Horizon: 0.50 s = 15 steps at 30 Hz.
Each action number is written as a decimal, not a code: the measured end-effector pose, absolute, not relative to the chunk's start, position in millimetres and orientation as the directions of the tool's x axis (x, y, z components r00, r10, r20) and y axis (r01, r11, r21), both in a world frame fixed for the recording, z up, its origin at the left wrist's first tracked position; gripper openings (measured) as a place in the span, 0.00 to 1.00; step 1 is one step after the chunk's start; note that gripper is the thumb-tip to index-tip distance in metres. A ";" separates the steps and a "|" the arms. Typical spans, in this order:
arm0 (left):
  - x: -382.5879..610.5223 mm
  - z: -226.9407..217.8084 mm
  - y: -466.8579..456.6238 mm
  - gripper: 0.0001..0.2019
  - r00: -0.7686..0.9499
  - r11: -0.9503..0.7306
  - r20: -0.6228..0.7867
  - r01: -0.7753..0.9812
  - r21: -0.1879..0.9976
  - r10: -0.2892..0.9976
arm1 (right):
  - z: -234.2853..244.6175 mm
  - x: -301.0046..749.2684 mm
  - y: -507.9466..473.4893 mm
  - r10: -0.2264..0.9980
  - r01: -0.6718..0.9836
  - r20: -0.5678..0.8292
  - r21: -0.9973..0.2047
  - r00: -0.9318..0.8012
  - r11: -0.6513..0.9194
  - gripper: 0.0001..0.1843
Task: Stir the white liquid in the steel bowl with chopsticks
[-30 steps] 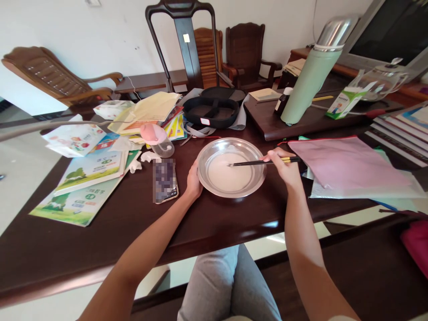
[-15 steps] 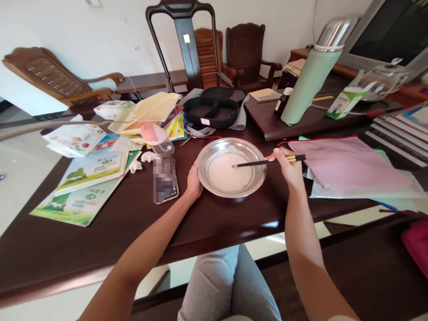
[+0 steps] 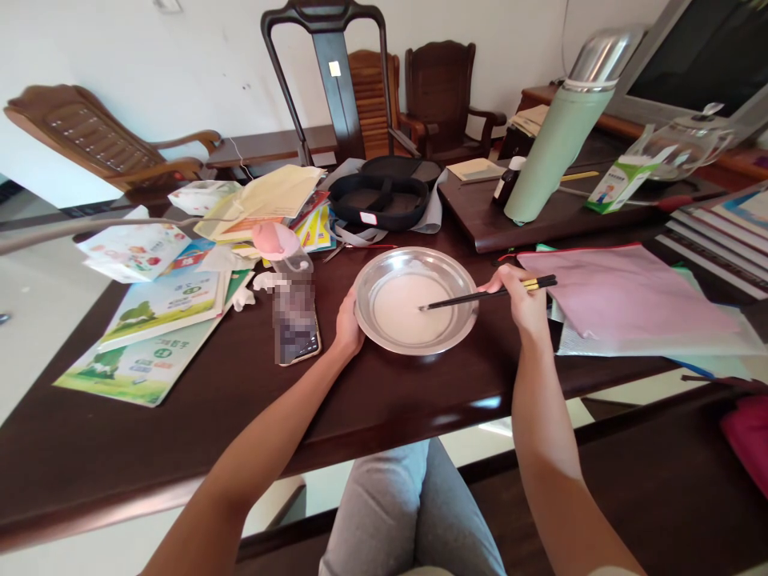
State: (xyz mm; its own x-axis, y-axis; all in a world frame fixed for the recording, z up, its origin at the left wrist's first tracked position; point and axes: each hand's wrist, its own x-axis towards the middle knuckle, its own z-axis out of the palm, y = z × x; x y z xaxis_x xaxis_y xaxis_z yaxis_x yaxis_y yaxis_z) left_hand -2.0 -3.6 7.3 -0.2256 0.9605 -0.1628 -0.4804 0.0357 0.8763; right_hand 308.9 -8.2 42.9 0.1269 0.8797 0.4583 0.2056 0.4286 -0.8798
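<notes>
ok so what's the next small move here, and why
I'd probably sweep the chopsticks gently through the pale contents: the right hand holds them with their tips at the contents, and the left hand, against the side of the metal basin, could steady it.

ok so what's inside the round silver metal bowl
The round silver metal bowl holds a pale whitish substance; the tips of black-and-yellow chopsticks appear to touch it. The substance covers the bowl's bottom, so anything beneath can't be seen.
</notes>
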 end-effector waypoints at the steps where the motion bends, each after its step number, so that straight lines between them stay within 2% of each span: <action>1: -2.3 6.8 -3.6 0.12 -0.228 0.040 -0.169 -0.481 0.876 0.959 | 43.2 308.2 -9.1 0.888 0.193 0.451 -0.883 0.087 0.429 0.35; 4: -2.7 5.4 -3.1 0.11 -0.233 0.038 -0.169 -0.480 0.877 0.958 | 44.1 302.6 -10.0 0.900 0.229 0.427 -0.871 -0.088 0.436 0.32; 6: -2.6 5.3 -2.9 0.10 -0.229 0.030 -0.158 -0.478 0.878 0.960 | 44.1 300.5 -8.9 0.893 0.284 0.428 -0.847 -0.138 0.450 0.30; 9: -2.0 6.2 -3.1 0.10 -0.233 0.037 -0.169 -0.483 0.875 0.958 | 43.2 304.6 -7.0 0.891 0.332 0.450 -0.834 -0.052 0.441 0.30; 12: -1.6 7.1 -3.5 0.10 -0.250 0.057 -0.205 -0.494 0.868 0.946 | 42.8 311.0 -7.7 0.876 0.272 0.476 -0.856 0.080 0.440 0.35; 15: -1.3 7.3 -3.8 0.11 -0.254 0.071 -0.224 -0.499 0.864 0.941 | 43.7 309.4 -9.8 0.879 0.230 0.474 -0.862 0.051 0.452 0.37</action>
